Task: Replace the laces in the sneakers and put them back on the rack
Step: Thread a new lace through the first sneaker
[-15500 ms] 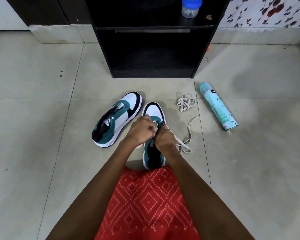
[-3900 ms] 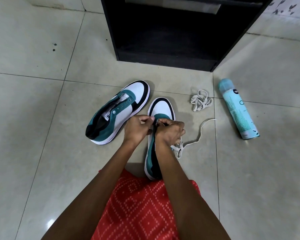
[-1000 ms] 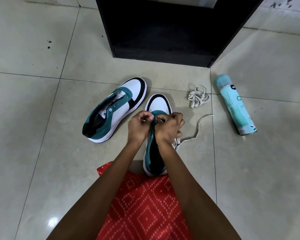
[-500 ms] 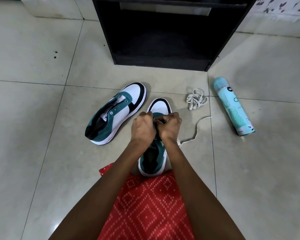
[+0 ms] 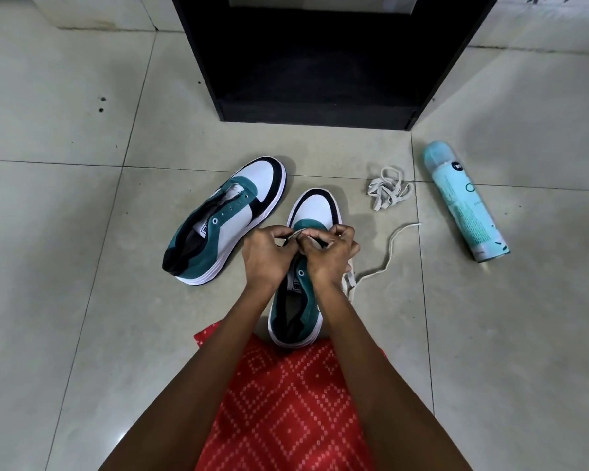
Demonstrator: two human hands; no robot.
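Two teal, white and black sneakers sit on the tiled floor. The right sneaker point(image 5: 303, 300) points away from me, just in front of my lap. My left hand point(image 5: 266, 256) and my right hand point(image 5: 330, 254) meet over its front eyelets, and both pinch a white lace point(image 5: 385, 256) there. The lace's loose end trails off to the right across the floor. The left sneaker point(image 5: 225, 215) lies unlaced and angled to the left, with nothing touching it. A second white lace point(image 5: 390, 192) lies bundled on the floor farther right.
A black shoe rack point(image 5: 317, 62) stands open straight ahead. A light-blue spray can point(image 5: 464, 202) lies on its side at the right. Red patterned fabric point(image 5: 286, 402) covers my lap.
My hands stay on the right sneaker's front eyelets. The fingers have shifted a little on the lace, and the loose end lies slightly differently. The camera has tilted slightly.
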